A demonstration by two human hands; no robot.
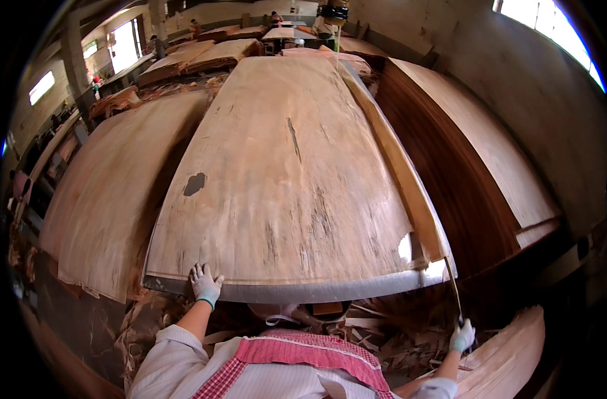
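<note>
A grey-edged table [297,291] carries a veneer sheet [283,173] (one dark hole).

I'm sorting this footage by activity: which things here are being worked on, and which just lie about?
In hand:
- big veneer sheet, left hand pressed on its near edge
- thin strip off its right side, gripped by right hand

Lying about:
- veneer stacks at left and right
- scraps on the floor

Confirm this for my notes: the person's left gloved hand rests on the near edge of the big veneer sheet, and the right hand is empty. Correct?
Not quite. In the head view the right hand grips a thin strip peeling off the sheet's right edge. The left hand does rest on the near edge of the veneer sheet.
</note>
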